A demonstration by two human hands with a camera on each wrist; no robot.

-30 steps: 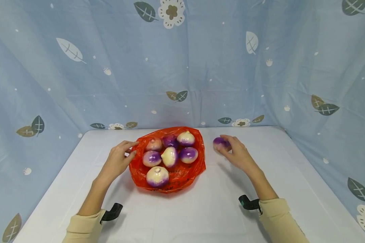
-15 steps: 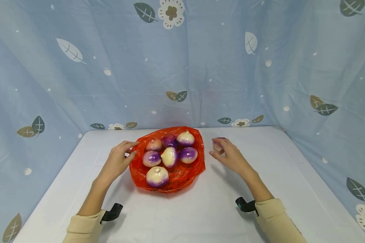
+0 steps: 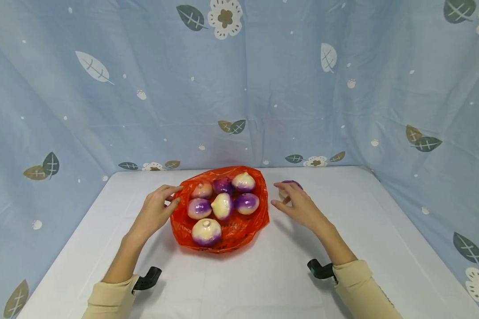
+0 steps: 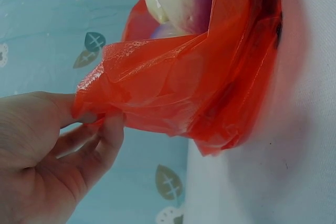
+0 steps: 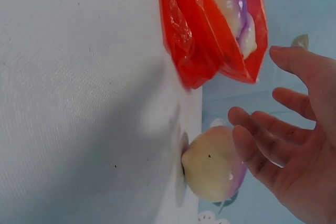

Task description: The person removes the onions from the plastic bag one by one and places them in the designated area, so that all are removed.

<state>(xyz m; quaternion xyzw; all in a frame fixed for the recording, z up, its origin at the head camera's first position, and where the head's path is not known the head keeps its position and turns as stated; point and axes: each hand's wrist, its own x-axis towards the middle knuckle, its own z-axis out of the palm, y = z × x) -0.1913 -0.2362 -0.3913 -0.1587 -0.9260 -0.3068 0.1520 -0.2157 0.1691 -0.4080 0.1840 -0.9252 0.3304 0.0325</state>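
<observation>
A red plastic bag (image 3: 259, 221) lies spread on the table with its mouth up. Inside it sit several glossy purple-and-white turnips (image 3: 206, 232). At the bag's left rim, my left hand (image 3: 153, 210) pinches the plastic between thumb and fingers, as the left wrist view shows with the rim (image 4: 100, 90) caught there. Right of the bag, another turnip (image 5: 210, 163) rests on the table. My right hand (image 3: 303, 210) hovers in front of it with fingers apart and holds nothing. In the head view the hand hides part of this turnip.
A white cloth (image 3: 255, 288) covers the table. Behind and at both sides hangs a blue curtain (image 3: 163, 102) with leaf and flower prints. Black wrist-worn devices (image 3: 147, 279) stick out near both cuffs.
My right hand has let go of the single turnip and shifted slightly left, toward the bag. The turnip stays on the table, turned differently. My left hand keeps its pinch on the rim.
</observation>
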